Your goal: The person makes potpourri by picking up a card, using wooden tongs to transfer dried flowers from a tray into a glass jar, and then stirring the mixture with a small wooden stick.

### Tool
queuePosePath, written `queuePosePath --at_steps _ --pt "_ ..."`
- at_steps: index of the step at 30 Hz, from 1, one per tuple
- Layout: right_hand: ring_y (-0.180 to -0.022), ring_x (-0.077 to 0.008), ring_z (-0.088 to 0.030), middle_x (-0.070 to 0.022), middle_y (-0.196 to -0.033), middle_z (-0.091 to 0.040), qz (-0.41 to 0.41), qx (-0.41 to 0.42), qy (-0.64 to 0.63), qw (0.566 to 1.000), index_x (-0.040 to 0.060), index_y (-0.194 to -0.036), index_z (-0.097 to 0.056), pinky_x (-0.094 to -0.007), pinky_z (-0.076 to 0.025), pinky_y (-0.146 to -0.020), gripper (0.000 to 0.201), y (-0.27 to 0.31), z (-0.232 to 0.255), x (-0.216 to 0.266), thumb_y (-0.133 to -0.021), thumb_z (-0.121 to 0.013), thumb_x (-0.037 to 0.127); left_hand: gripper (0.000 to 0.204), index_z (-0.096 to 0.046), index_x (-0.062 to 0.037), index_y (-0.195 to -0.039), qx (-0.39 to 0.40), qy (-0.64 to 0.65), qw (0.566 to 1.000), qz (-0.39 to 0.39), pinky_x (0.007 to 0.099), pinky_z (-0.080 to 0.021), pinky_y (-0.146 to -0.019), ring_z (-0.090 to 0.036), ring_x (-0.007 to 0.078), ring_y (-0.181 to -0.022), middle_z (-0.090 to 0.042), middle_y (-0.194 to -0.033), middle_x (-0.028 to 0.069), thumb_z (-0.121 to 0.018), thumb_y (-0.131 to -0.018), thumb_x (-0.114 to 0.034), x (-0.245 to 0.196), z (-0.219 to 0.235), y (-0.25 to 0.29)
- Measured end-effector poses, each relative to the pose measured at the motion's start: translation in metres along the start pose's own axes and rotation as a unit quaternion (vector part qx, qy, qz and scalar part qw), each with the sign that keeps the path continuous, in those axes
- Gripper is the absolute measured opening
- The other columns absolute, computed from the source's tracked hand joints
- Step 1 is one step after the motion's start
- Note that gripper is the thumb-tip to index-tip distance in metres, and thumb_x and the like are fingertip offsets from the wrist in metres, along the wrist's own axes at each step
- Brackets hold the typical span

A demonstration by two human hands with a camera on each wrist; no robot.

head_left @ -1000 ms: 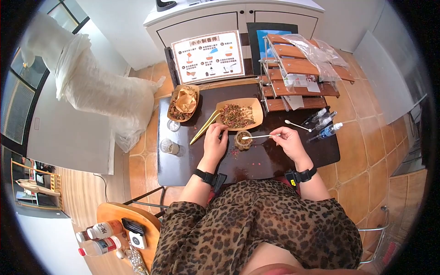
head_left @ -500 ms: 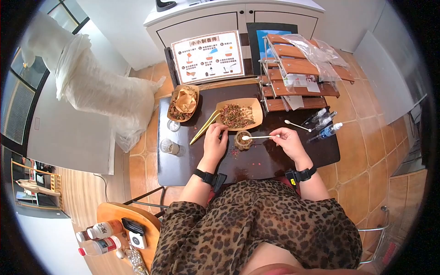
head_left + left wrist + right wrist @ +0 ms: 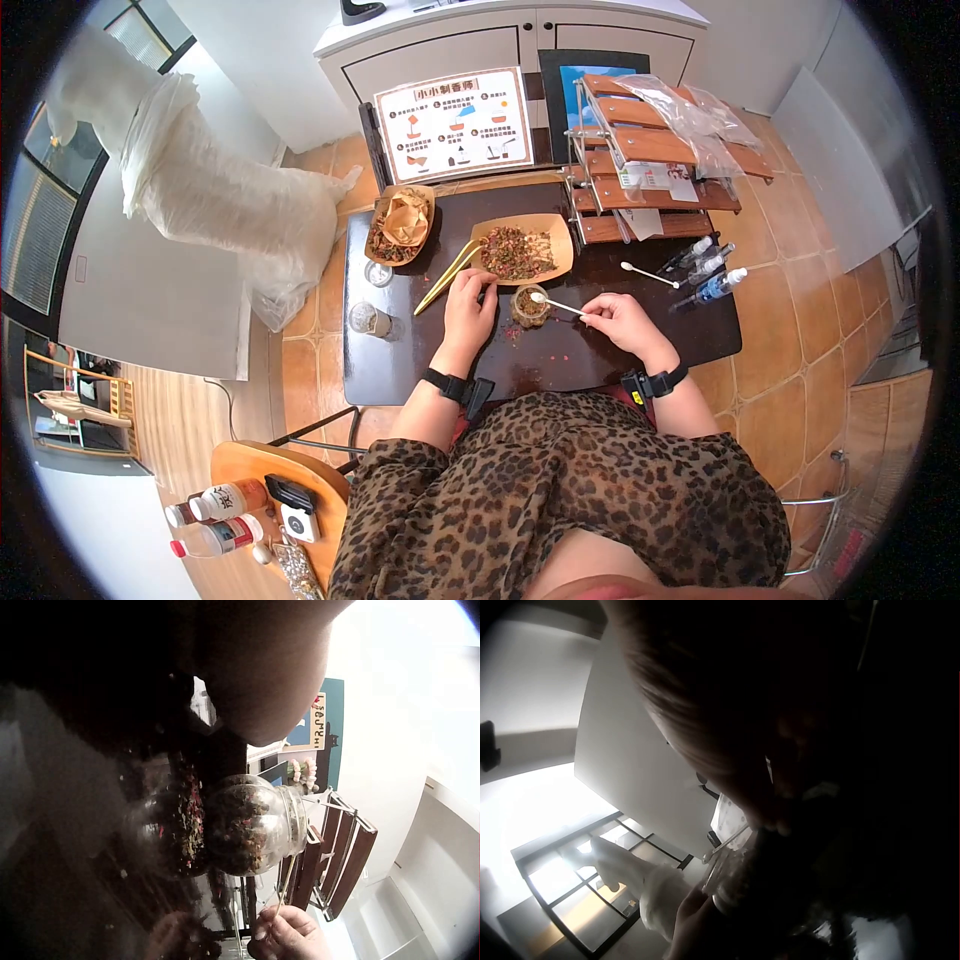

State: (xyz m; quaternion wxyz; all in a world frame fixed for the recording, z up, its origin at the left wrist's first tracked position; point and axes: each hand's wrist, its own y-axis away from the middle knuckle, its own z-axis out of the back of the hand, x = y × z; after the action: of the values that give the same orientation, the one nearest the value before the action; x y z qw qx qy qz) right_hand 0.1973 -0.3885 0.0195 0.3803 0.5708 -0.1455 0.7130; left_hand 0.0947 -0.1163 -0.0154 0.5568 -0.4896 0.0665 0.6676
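Observation:
My right hand (image 3: 622, 322) pinches the handle of a small white spoon (image 3: 562, 305) between thumb and fingertips. The spoon's rounded end lies over the mouth of a round glass jar (image 3: 530, 318). Dried petals and leaf bits show through the jar (image 3: 247, 825) in the left wrist view, where it stands upright on the dark table. To the left of the jar, my left hand (image 3: 470, 312) rests on the table with loosely bent fingers, close to the edge of a paper tray (image 3: 563, 232) of dried flowers. The right wrist view is mostly dark.
Golden tweezers (image 3: 445, 280) lean on the tray. A second paper tray (image 3: 430, 208), a lidded-size glass cup (image 3: 370, 320) and a small clear lid (image 3: 378, 274) stand left. Another white spoon (image 3: 650, 275) and several spray bottles (image 3: 722, 285) lie right, before a wooden rack (image 3: 650, 150).
My right hand has moved slightly toward the body and left, so the spoon's handle now slants down toward the hand. The spoon's end stays over the jar; my left hand has not moved.

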Motion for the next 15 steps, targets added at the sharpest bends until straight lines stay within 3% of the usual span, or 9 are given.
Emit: queuePosePath --at_steps 6,10,15 --pt "-0.075 -0.0078 -0.064 -0.0011 -0.081 -0.070 0.054 -0.018 -0.047 0.997 -0.0017 -0.100 -0.070 -0.0240 -0.051 -0.068 0.012 -0.007 0.000 -0.004 -0.096 -0.067 0.009 0.011 -0.066 -0.0014 -0.099 -0.003 -0.001 1.000 -0.008 0.0395 -0.050 -0.089 -0.062 0.0327 -0.100 -0.064 -0.103 0.0143 -0.068 -0.089 -0.003 0.000 0.000 0.000" --pt "-0.068 -0.0062 -0.060 -0.0010 -0.078 -0.069 0.057 -0.111 -0.086 0.988 0.0003 -0.095 -0.065 -0.0235 -0.046 -0.062 0.012 -0.020 0.001 -0.008 -0.099 -0.065 0.012 0.011 -0.066 -0.0017 -0.100 -0.006 -0.002 1.000 -0.013 0.0394 -0.050 -0.089 -0.062 0.0327 -0.100 -0.064 -0.103 0.0141 -0.068 -0.088 -0.003 0.002 -0.001 0.000" --pt "-0.064 -0.0062 -0.057 -0.0001 -0.073 -0.066 0.034 -0.136 0.038 0.989 0.0017 -0.092 -0.066 -0.0246 -0.043 -0.057 0.015 -0.034 0.003 -0.026 -0.098 -0.066 0.015 0.012 -0.066 -0.0018 -0.099 -0.006 0.001 1.000 -0.011 0.0393 -0.050 -0.089 -0.062 0.0328 -0.100 -0.064 -0.103 0.0141 -0.069 -0.088 -0.002 0.003 -0.001 0.000"
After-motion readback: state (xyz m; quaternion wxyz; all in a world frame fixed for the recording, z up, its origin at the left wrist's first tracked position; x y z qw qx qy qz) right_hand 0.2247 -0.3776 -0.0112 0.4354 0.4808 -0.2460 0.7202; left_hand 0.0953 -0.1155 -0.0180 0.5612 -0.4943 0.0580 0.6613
